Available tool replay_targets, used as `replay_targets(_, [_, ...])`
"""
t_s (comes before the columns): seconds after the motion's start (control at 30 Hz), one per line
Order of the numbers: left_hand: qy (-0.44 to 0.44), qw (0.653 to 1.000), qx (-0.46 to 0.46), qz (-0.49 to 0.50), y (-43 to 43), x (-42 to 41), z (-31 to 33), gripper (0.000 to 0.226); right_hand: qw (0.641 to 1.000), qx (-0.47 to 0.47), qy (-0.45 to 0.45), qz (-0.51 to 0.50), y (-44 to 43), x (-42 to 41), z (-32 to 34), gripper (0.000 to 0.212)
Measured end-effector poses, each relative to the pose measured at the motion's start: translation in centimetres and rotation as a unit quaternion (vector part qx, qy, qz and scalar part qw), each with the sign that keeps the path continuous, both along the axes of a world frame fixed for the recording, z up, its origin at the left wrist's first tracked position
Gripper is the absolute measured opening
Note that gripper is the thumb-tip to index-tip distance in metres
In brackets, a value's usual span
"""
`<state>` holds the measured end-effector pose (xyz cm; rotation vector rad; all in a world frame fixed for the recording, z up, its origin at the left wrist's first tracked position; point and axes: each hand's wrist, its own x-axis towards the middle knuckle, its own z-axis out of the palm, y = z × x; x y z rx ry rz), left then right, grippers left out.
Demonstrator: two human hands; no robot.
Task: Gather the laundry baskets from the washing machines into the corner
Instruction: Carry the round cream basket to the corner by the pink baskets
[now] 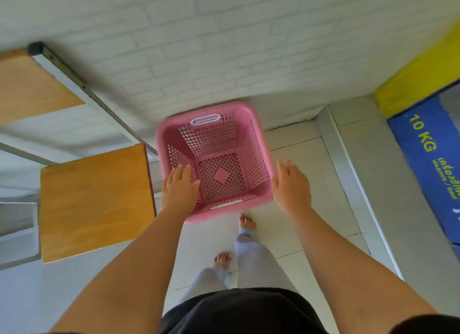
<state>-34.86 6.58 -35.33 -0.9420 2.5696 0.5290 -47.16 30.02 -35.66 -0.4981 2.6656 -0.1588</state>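
An empty pink plastic laundry basket (pixel 209 134) with perforated walls and white handle slots stands on the tiled floor against the white brick wall. My left hand (pixel 179 189) hovers over its near left rim with the fingers spread and flat, gripping nothing. Just outside the basket's right rim is my right hand (pixel 291 184), also flat, with its fingers apart. The basket's near left corner is hidden under my left hand.
A wooden seat (pixel 97 199) stands directly left of the basket, and a wooden tabletop (pixel 27 84) on a metal frame (pixel 82 84) lies further left. A washing machine front with a blue "10 KG" label (pixel 428 154) stands at the right. My bare feet (pixel 246 221) are just behind the basket.
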Motion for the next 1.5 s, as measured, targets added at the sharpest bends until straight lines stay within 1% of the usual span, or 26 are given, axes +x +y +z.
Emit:
replay_targets(0.23, [0.016, 0.987, -0.015, -0.158, 3.1, 2.0, 2.8, 0.055, 0.994, -0.007, 0.015, -0.109, 6.5, 7.2, 3.6, 0.054])
replay_targets(0.37, [0.012, 0.957, -0.041, -0.286, 6.2, 2.3, 3.7, 0.055, 0.985, 0.008, 0.021, -0.17, 11.8, 12.3, 5.1, 0.055])
replay_targets(0.47, [0.015, 0.928, -0.047, -0.369, 10.2, 1.4, 4.5, 0.055, 0.968, 0.011, 0.024, -0.25, 16.3, 16.1, 5.9, 0.055])
replay_targets(0.53, [0.026, 0.907, -0.043, -0.419, 13.9, 0.5, 5.1, 0.05, 0.951, 0.005, 0.025, -0.307, 19.3, 18.6, 6.3, 0.055])
replay_targets(0.63, [0.052, 0.865, -0.034, -0.498, 20.7, -0.3, 5.9, 0.045, 0.924, -0.004, 0.032, -0.381, 24.0, 22.5, 6.8, 0.054])
replay_targets(0.8, [0.081, 0.801, -0.027, -0.593, 33.2, 1.0, 6.9, 0.054, 0.876, -0.007, 0.048, -0.479, 32.3, 28.9, 7.4, 0.053])
replay_targets(0.87, [0.085, 0.775, -0.024, -0.626, 38.3, 2.3, 6.9, 0.055, 0.858, -0.006, 0.055, -0.511, 36.1, 31.8, 7.4, 0.053])
replay_targets(1.0, [0.08, 0.735, -0.016, -0.674, 48.9, 6.5, 6.8, 0.054, 0.827, 0.003, 0.057, -0.559, 44.7, 38.4, 7.7, 0.053])
replay_targets(1.17, [0.076, 0.685, 0.019, -0.724, 62.4, 12.7, 6.7, 0.054, 0.781, 0.023, 0.063, -0.62, 54.8, 47.1, 8.2, 0.053])
replay_targets(1.3, [0.076, 0.634, 0.031, -0.769, 71.6, 17.2, 6.7, 0.053, 0.734, 0.022, 0.072, -0.675, 61.2, 53.4, 8.4, 0.052])
replay_targets(1.37, [0.076, 0.61, 0.029, -0.788, 75.8, 19.0, 6.8, 0.053, 0.703, 0.022, 0.076, -0.707, 63.8, 56.2, 8.1, 0.051])
replay_targets(1.5, [0.068, 0.577, 0.032, -0.813, 84.3, 21.3, 6.8, 0.052, 0.636, 0.007, 0.067, -0.768, 68.9, 60.4, 7.3, 0.051])
